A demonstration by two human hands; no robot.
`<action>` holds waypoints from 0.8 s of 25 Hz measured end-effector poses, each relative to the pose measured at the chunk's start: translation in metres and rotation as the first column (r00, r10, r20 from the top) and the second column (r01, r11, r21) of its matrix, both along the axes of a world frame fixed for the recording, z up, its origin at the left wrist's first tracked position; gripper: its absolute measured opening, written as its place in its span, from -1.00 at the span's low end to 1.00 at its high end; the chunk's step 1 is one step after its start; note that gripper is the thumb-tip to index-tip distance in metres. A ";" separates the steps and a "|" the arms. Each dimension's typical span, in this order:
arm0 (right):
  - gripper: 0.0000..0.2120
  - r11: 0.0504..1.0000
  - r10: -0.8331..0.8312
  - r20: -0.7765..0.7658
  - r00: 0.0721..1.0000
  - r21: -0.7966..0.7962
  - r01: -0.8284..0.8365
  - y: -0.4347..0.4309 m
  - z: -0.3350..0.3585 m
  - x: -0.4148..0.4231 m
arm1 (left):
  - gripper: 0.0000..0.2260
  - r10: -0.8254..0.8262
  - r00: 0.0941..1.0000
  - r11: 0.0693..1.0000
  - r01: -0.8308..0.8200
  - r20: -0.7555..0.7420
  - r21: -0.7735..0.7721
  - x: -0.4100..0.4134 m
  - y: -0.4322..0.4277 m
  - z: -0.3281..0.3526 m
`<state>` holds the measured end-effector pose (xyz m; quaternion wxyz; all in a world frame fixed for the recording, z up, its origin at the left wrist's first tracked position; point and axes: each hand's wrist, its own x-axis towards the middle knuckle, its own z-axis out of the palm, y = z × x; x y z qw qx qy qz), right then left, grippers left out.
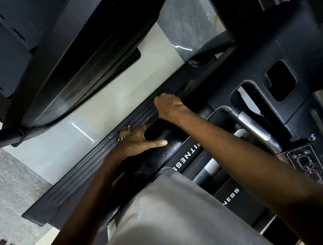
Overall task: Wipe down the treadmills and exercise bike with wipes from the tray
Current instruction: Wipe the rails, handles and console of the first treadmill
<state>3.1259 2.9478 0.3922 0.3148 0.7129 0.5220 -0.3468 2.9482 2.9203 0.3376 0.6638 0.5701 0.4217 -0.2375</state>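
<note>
I look down at a black treadmill, its ribbed side rail [88,172] running diagonally across the view. My left hand [136,142] grips the thick black handrail tube [166,153], thumb stretched along it. My right hand [168,106] is further up the rail, knuckles up and fingers curled down against the dark frame. Anything under that palm is hidden, and no wipe shows. The console [274,86] and a small button pad [307,165] lie at the right.
A second black machine [65,58] fills the upper left, with a strip of pale glossy floor [120,98] between it and the treadmill. A bare foot [124,131] stands on the side rail. Grey clothing [188,220] covers the lower middle. Grey stone flooring [9,188] shows at the lower left.
</note>
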 end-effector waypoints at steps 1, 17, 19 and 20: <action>-0.61 1.000 -0.014 0.023 1.000 0.007 0.014 0.001 -0.001 0.004 | 0.00 -0.020 1.000 1.000 0.020 -0.003 0.004 0.001 0.001 -0.001; -0.70 0.598 -0.407 -0.122 0.905 0.714 0.365 -0.133 0.053 0.064 | -0.25 -0.134 0.965 0.948 0.058 0.227 0.311 0.045 -0.001 0.026; -0.74 0.550 -0.405 -0.186 0.895 0.732 0.401 -0.143 0.053 0.059 | -0.25 -0.136 0.960 0.922 0.033 0.243 0.387 0.053 -0.007 0.030; -0.74 0.513 -0.418 -0.197 0.887 0.754 0.410 -0.144 0.051 0.064 | -0.25 -0.136 0.957 0.913 0.022 0.254 0.407 0.057 -0.008 0.032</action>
